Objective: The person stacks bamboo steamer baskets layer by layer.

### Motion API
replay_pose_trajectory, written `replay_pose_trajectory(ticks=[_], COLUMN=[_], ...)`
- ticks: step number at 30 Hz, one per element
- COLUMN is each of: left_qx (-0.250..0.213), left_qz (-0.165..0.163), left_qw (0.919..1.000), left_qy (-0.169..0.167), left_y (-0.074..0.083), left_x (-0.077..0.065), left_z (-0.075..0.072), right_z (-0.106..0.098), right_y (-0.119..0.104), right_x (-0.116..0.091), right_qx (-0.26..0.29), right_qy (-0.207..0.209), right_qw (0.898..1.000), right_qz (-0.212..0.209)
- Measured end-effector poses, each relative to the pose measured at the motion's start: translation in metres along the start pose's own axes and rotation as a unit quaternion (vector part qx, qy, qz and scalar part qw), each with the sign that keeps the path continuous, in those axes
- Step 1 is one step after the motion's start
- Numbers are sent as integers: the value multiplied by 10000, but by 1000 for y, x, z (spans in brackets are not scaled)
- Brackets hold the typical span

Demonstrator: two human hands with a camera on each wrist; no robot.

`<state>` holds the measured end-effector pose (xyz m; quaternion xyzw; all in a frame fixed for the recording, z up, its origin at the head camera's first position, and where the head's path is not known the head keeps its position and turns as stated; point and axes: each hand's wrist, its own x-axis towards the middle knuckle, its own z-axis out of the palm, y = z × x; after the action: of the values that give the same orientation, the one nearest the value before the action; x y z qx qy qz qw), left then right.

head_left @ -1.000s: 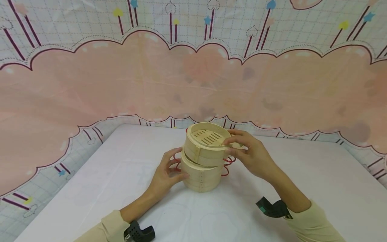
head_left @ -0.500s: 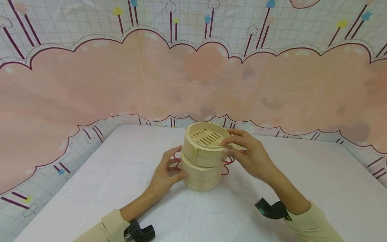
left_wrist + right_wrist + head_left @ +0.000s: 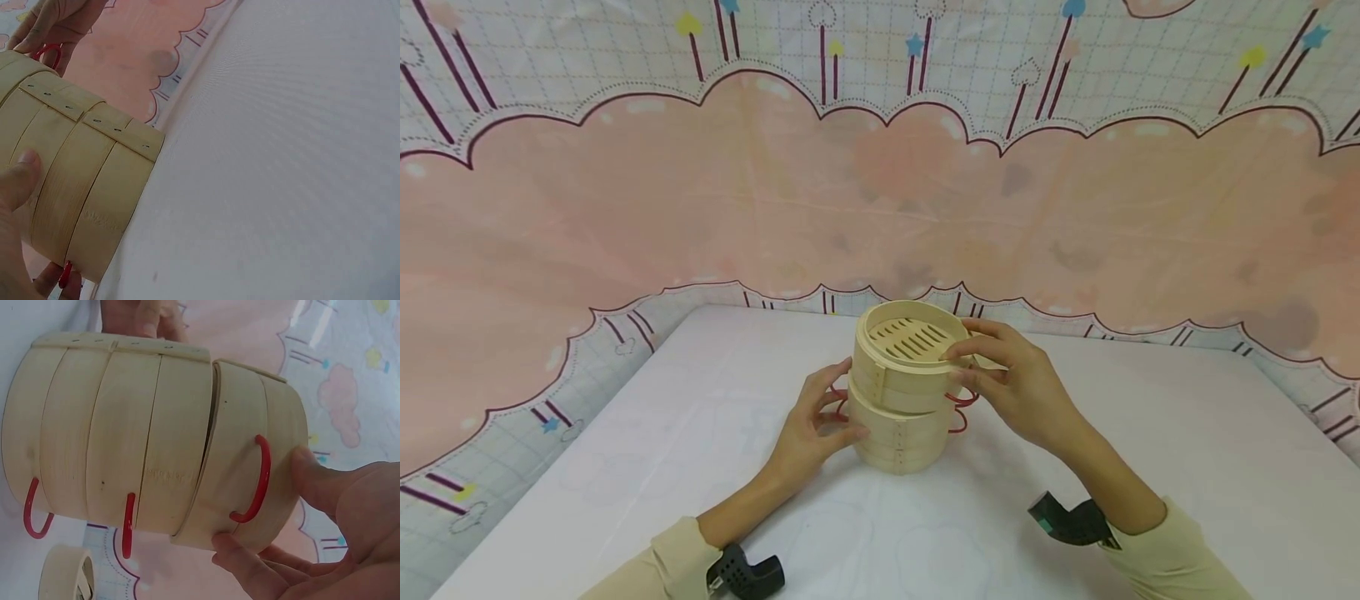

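Observation:
A stack of round bamboo steamer baskets stands on the white table in the head view. My left hand (image 3: 812, 425) grips the lower baskets (image 3: 898, 442), thumb across the front and fingers around the left side. The top steamer basket (image 3: 880, 377), slatted inside, is held at its right side by my right hand (image 3: 1022, 383). Seen from the right wrist, this top basket (image 3: 237, 425) tilts on those below, with a narrow gap along one side. My right thumb and fingers pinch its wall near a red loop handle (image 3: 262, 481).
Another small bamboo piece (image 3: 53, 575) sits past the stack in the right wrist view. The white table (image 3: 760, 533) reaches back to a printed cloth backdrop (image 3: 805, 200). Black cameras are worn on the left wrist (image 3: 745, 575) and right wrist (image 3: 1071, 521).
My right hand and the top basket have shifted slightly left, more squarely over the lower baskets. My left hand has kept its place on the stack.

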<state>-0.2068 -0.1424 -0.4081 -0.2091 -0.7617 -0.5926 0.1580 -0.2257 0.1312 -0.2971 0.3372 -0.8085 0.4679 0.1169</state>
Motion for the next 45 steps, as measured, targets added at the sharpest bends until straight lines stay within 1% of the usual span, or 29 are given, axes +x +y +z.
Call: replay_pose_trajectory(ticks=[3,7,10,19,28,31,36,40,45], left_qx=[3,-24,-20,-99,-91,-106,-119,-75,93], left_qz=[37,-4,-39,-98,-148,-174,-195,-65,302], left_qw=[10000,10000,10000,9999,9998,9998,9997,9999,9995], left_qy=[-6,-31,-39,-41,-9,-4,7,23,92], left_y=[11,27,31,29,28,28,29,29,30], left_x=[0,-1,-1,-1,-1,-1,-1,-1,-2], left_z=[0,0,0,1,1,1,2,3,4], right_z=[1,1,2,3,6,5,3,3,4], right_y=[-1,-1,-1,-3,-3,0,3,5,6], right_x=[0,1,1,1,2,2,0,0,0], right_qx=[-19,-58,-91,-233,-258,-244,-209,-273,-317], right_qy=[-4,-19,-31,-2,-102,-189,-455,-579,-637], right_qw=[10000,9998,9996,9994,9993,9990,9982,9976,9971], right_qz=[-44,-169,-256,-263,-265,-309,-320,-278,-255])
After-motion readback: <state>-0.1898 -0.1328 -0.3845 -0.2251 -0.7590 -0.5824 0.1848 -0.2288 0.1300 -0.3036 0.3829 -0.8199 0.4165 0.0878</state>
